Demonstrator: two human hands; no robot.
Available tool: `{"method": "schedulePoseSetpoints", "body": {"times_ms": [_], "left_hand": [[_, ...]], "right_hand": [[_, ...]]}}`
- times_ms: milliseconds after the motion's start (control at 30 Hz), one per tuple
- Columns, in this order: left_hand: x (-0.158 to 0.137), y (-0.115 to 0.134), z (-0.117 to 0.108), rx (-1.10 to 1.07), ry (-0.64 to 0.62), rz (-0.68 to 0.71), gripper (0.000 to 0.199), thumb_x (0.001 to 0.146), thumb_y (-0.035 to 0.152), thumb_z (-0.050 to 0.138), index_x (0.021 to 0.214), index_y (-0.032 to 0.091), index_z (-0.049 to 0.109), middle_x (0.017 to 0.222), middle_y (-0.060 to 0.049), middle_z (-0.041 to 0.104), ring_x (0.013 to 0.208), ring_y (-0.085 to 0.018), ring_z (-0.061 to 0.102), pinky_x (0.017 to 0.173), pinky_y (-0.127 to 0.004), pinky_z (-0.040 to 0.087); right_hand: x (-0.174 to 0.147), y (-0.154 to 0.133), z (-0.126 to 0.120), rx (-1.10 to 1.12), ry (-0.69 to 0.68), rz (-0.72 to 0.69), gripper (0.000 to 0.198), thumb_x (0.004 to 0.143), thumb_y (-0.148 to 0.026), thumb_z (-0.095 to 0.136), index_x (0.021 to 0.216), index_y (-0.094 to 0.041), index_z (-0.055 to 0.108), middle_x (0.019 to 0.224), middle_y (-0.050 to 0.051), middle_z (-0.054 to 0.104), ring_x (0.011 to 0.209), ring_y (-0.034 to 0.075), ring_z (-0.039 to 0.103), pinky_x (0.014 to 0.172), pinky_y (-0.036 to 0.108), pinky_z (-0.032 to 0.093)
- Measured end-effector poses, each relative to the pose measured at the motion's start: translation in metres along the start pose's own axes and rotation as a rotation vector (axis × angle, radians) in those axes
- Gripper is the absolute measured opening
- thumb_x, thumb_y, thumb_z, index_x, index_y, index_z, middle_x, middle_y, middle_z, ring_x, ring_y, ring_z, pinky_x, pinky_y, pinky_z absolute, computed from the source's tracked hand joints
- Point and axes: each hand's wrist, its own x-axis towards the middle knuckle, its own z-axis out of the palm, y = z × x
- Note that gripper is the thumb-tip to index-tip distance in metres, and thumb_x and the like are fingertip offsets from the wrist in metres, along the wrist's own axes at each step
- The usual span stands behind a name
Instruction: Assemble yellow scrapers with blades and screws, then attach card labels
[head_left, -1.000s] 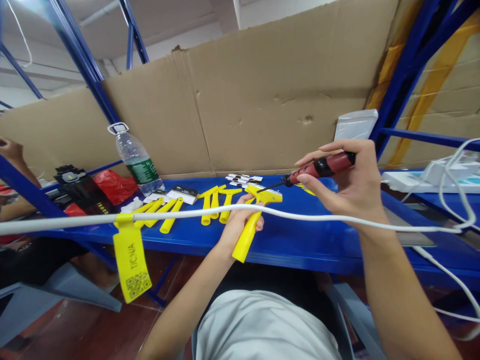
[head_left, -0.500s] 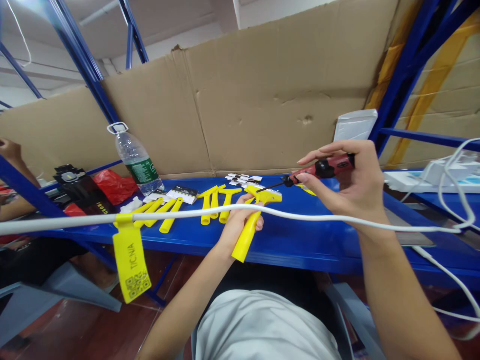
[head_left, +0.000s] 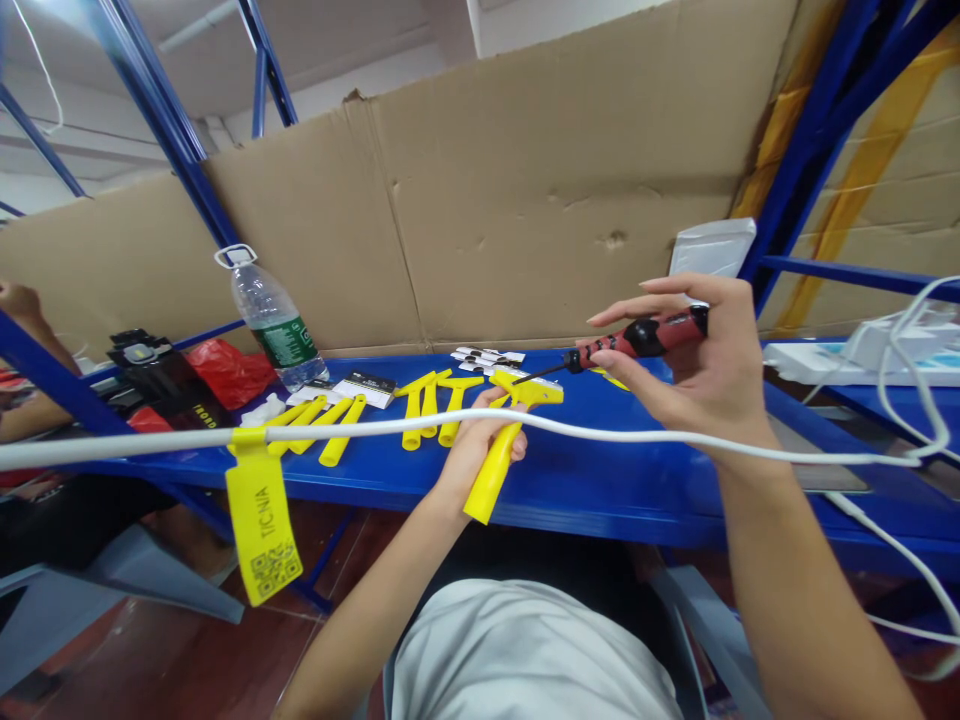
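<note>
My left hand (head_left: 474,452) is closed round the neck of a yellow plastic scraper (head_left: 491,478), its hollow handle angled down toward me. My right hand (head_left: 705,370) holds a red and black screwdriver (head_left: 651,334) by its handle between thumb and fingers. The thin shaft slants down to the left, its tip at the scraper's head; whether it sits in a screw is too small to tell. Beyond my left hand, more yellow scrapers (head_left: 454,408) lie on the blue table (head_left: 592,490), with another group of yellow scrapers (head_left: 342,430) farther left.
A white cable (head_left: 645,434) with a yellow tag (head_left: 262,530) crosses in front of my hands. Behind the scrapers are printed cards (head_left: 364,388), a water bottle (head_left: 281,330) and a red plastic bag (head_left: 231,374). A power strip (head_left: 810,364) lies right. Another person's arm (head_left: 30,415) shows at far left.
My right hand has shifted very slightly, its fingers moving a little on the screwdriver handle. The screwdriver tip stays at the scraper's head, and my left hand has hardly moved.
</note>
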Motion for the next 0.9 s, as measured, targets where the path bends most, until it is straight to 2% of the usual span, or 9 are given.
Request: {"method": "schedulePoseSetpoints", "body": {"times_ms": [100,200,333,400,467,567,700,800,900], "left_hand": [[0.0,0.0,0.0,0.006,-0.005,0.006,0.071,0.082,0.029,0.099,0.139,0.025,0.056,0.089,0.003,0.071,0.051,-0.007,0.061,0.053,-0.019,0.051],[0.001,-0.001,0.0,0.007,-0.012,0.01,0.069,0.082,0.028,0.099,0.137,0.025,0.057,0.089,0.003,0.071,0.051,-0.007,0.06,0.053,-0.019,0.051],[0.0,0.0,0.001,-0.002,-0.016,0.01,0.064,0.084,0.028,0.098,0.132,0.025,0.056,0.09,0.003,0.071,0.051,-0.006,0.061,0.052,-0.018,0.05],[0.0,0.001,0.002,-0.01,-0.01,0.01,0.065,0.083,0.028,0.098,0.131,0.025,0.055,0.09,0.003,0.071,0.051,-0.006,0.06,0.052,-0.018,0.049],[-0.001,0.001,0.003,-0.018,-0.003,0.009,0.068,0.081,0.027,0.099,0.132,0.025,0.054,0.089,0.003,0.07,0.051,-0.006,0.061,0.051,-0.018,0.049],[-0.001,0.002,0.004,-0.023,-0.002,0.01,0.07,0.081,0.027,0.099,0.134,0.024,0.054,0.089,0.003,0.07,0.052,-0.007,0.061,0.052,-0.018,0.048],[-0.002,0.002,0.005,-0.014,0.008,0.009,0.069,0.081,0.028,0.099,0.135,0.024,0.054,0.089,0.002,0.07,0.05,-0.006,0.06,0.051,-0.018,0.048],[-0.002,0.001,0.004,-0.006,0.005,0.011,0.069,0.082,0.028,0.099,0.135,0.024,0.055,0.089,0.003,0.07,0.051,-0.006,0.06,0.052,-0.018,0.049],[-0.002,0.001,0.003,-0.009,-0.003,0.013,0.068,0.082,0.028,0.099,0.133,0.024,0.055,0.09,0.003,0.071,0.051,-0.006,0.06,0.052,-0.018,0.049]], "right_hand": [[0.001,0.001,-0.001,-0.007,0.015,-0.01,0.076,0.081,-0.02,0.101,0.142,-0.035,0.059,0.117,0.002,0.082,0.105,0.027,0.085,0.081,0.039,0.072],[0.0,-0.004,0.0,0.063,-0.012,0.007,0.073,0.084,-0.016,0.097,0.143,-0.035,0.058,0.124,0.005,0.08,0.106,0.027,0.085,0.084,0.04,0.075],[0.0,-0.01,0.002,0.211,-0.076,0.036,0.073,0.086,-0.018,0.094,0.145,-0.042,0.057,0.138,0.004,0.078,0.12,0.033,0.085,0.103,0.06,0.075],[-0.001,-0.01,0.002,0.229,-0.076,0.045,0.073,0.087,-0.021,0.095,0.144,-0.045,0.057,0.14,0.002,0.078,0.128,0.035,0.082,0.106,0.065,0.074],[-0.001,-0.008,0.002,0.217,-0.069,0.046,0.072,0.086,-0.022,0.095,0.144,-0.045,0.057,0.139,0.002,0.079,0.124,0.033,0.084,0.101,0.061,0.076],[-0.001,-0.006,0.002,0.168,-0.059,0.032,0.074,0.086,-0.022,0.097,0.146,-0.042,0.058,0.13,0.002,0.083,0.105,0.03,0.088,0.09,0.052,0.078],[-0.002,-0.005,0.002,0.1,-0.023,0.022,0.075,0.084,-0.024,0.101,0.145,-0.043,0.061,0.112,-0.001,0.086,0.093,0.029,0.088,0.089,0.052,0.077],[-0.002,-0.007,0.002,0.114,-0.018,0.029,0.073,0.087,-0.025,0.1,0.144,-0.044,0.06,0.117,-0.001,0.085,0.098,0.029,0.088,0.088,0.051,0.078],[-0.002,-0.01,0.001,0.186,-0.073,0.038,0.07,0.092,-0.025,0.095,0.147,-0.045,0.057,0.137,0.002,0.081,0.118,0.032,0.086,0.097,0.054,0.077]]}}
